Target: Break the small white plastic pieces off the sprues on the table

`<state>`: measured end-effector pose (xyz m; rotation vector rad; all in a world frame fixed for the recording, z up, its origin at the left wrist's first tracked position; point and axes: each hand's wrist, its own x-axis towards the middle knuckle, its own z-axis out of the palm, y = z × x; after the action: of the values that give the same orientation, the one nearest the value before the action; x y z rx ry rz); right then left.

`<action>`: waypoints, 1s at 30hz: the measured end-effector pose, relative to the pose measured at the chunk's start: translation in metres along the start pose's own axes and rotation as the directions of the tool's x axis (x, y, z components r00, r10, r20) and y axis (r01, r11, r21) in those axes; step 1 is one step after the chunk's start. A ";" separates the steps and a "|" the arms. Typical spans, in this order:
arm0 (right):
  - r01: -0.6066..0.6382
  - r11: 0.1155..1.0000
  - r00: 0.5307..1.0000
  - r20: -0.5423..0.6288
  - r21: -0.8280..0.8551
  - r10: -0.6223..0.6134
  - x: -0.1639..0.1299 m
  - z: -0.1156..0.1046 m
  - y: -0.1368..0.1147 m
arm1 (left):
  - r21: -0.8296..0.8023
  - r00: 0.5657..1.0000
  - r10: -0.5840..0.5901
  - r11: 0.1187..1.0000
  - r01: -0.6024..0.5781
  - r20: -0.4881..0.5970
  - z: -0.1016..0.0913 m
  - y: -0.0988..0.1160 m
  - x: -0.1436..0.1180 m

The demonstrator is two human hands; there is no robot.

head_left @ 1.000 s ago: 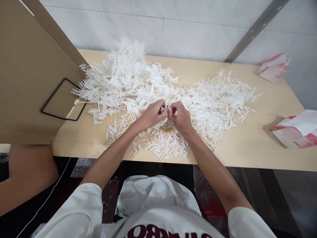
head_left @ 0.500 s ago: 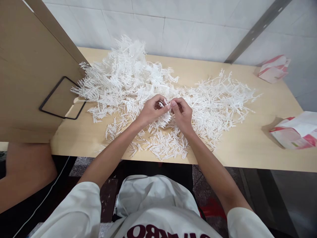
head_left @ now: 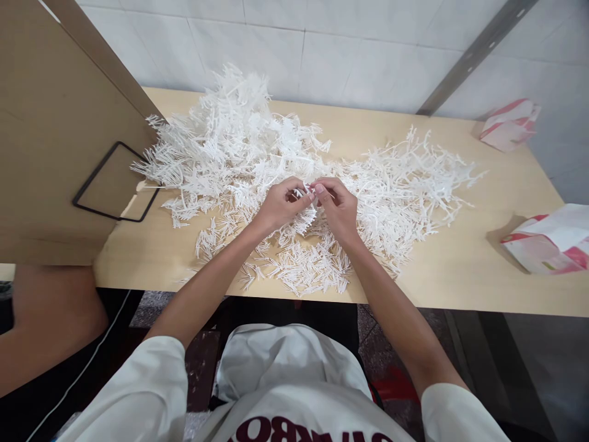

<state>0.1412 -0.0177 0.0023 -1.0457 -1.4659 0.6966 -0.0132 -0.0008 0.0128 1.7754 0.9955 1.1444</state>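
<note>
Over the middle of the table, my left hand [head_left: 284,204] is closed around a white branched plastic sprig [head_left: 300,195]. My right hand [head_left: 339,205] meets it fingertip to fingertip, thumb and forefinger pinched on the sprig's end; the exact contact is partly hidden by the fingers. Behind my left hand rises a large tangled heap of white plastic sprigs [head_left: 230,135]. A second, lower heap of white sprigs [head_left: 409,184] spreads out to the right of my right hand. Short loose white pieces [head_left: 310,270] lie below the hands, near the table's front edge.
A brown board [head_left: 50,147] with a black wire frame [head_left: 96,212] stands at the left. Two red-and-white paper packets, one nearer [head_left: 540,245] and one farther [head_left: 508,126], sit at the right. Another person's bare limb [head_left: 55,319] shows at lower left. A tiled wall [head_left: 345,55] backs the table [head_left: 460,270].
The fingers of my right hand have shifted slightly up and left, closer against my left fingertips. The heaps look the same.
</note>
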 end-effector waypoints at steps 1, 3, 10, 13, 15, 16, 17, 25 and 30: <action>-0.007 1.000 1.000 0.018 -0.007 0.007 0.000 0.000 0.000 | 0.023 1.000 0.003 1.000 -0.003 -0.006 0.000 -0.001 0.000; -0.004 0.999 0.999 0.054 -0.032 0.006 0.000 -0.001 -0.001 | 0.075 0.999 0.010 0.997 -0.007 -0.036 0.000 -0.001 0.000; 0.150 0.971 0.986 0.096 -0.187 -0.134 0.002 -0.006 -0.001 | 0.298 0.993 0.114 0.949 -0.099 -0.035 0.002 0.001 -0.005; 0.194 0.945 0.976 0.153 -0.264 -0.157 0.002 -0.007 0.001 | 0.425 0.991 0.132 0.898 -0.116 -0.007 0.005 0.001 -0.008; 0.225 0.926 0.966 0.191 -0.303 -0.172 0.000 -0.005 0.002 | 0.484 0.988 0.152 0.864 -0.137 0.007 0.007 0.002 -0.010; 0.243 0.915 0.961 0.207 -0.322 -0.182 -0.001 -0.004 0.003 | 0.505 0.987 0.162 0.851 -0.145 0.010 0.007 0.002 -0.011; 0.262 0.902 0.956 0.218 -0.344 -0.195 -0.002 -0.003 0.003 | 0.522 0.986 0.167 0.840 -0.149 0.012 0.008 0.002 -0.011; 0.276 0.875 0.958 0.193 -0.397 -0.214 0.000 -0.005 0.005 | 0.534 0.981 0.187 0.825 -0.184 0.050 0.008 0.003 -0.011; 0.245 0.875 0.960 0.228 -0.417 -0.161 0.004 -0.015 0.002 | 0.565 0.973 0.203 0.792 -0.230 0.112 0.008 0.003 -0.013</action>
<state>0.1563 -0.0148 0.0051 -1.1644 -1.9267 0.3161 -0.0090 -0.0154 0.0094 2.4431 1.2227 0.9878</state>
